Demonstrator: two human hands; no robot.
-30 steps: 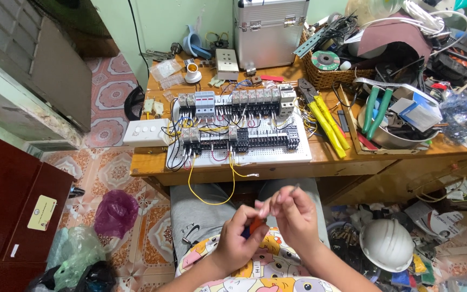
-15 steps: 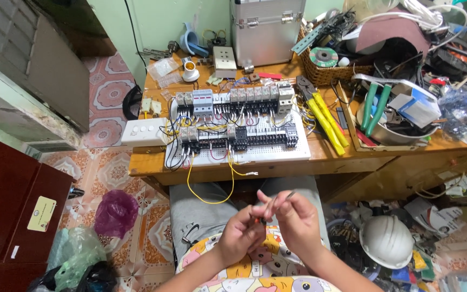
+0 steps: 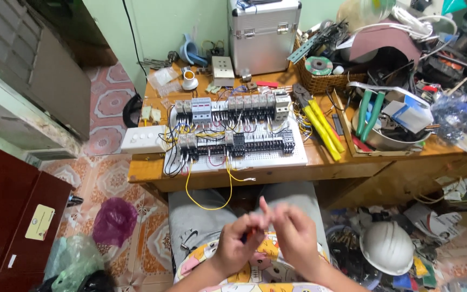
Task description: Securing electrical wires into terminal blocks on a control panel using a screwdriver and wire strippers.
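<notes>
Seen from above, over a lap in grey trousers and a cartoon-print shirt: left hand (image 3: 237, 243) and right hand (image 3: 297, 238) raised together, fingertips meeting just in front of the worktop's near edge. Left grip closed around a small dark tool with an orange-red part (image 3: 251, 236), only partly visible between the fingers. Right grip pinched narrow at the fingertips against the left; whether anything lies within the pinch, impossible to tell through the blur.

Just beyond the hands, a loop of yellow wire (image 3: 207, 204) hanging down from the white wiring board (image 3: 298, 158), well short of the fingers. On the board, rows of grey circuit breakers (image 3: 233, 106) and black terminal blocks (image 3: 260, 145), laced with black, red and yellow leads. Left of the board, a white switch plate (image 3: 143, 139) at the worktop (image 3: 147, 172) corner. Right of it, yellow-handled cutters (image 3: 322, 130), then a metal bowl (image 3: 390, 141) with green-handled pliers (image 3: 371, 111).

Farther back, an aluminium case (image 3: 264, 35) standing upright against the green wall, beside a wicker basket (image 3: 325, 81) of odds and ends.

On the tiled floor, a white hard hat (image 3: 388, 247) to the right of the knees, a purple plastic bag (image 3: 115, 220) to the left, near a dark red cabinet (image 3: 6, 211).
</notes>
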